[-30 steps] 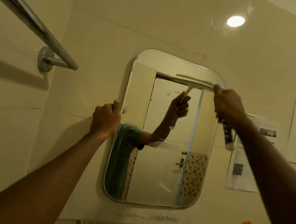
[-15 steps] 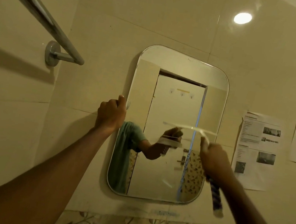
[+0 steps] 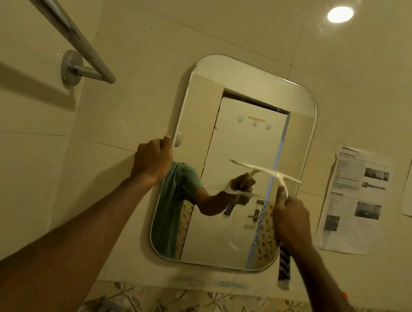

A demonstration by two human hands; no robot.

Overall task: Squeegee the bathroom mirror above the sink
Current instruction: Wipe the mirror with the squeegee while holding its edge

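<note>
I am dragging the white T-shaped plastic squeegee (image 3: pixel 267 171) down the right half of the rounded-corner frameless wall mirror (image 3: pixel 246 135), and the change over the last second is plain: the blade was up against the top edge of the glass, and now it is sitting across the middle, level and spanning from the reflected door to the mirror's right edge. Over the last half second it is barely dropping any further, so I am judging that this stroke is slowing or being re-pressed rather than finished; the lower part of the right half is yet to be wiped, and the left half is waiting for its own pass.

My right hand (image 3: pixel 293 221) is wrapping all its fingers tight around the neck of the handle, with the dark blue striped grip end (image 3: pixel 284 269) hanging out below my fist. My left hand (image 3: pixel 153 159) is staying where it was, curled into a loose fist and pinching the mirror's left edge just beside the small round white clip (image 3: pixel 178 139), steadying the glass.

Motion blur is softening the blade, so I cannot be sure the rubber is lying flat on the glass, though it looks pressed against it

The chrome towel rail (image 3: pixel 47 6) is standing well off to the left, clear of my stroke
</note>
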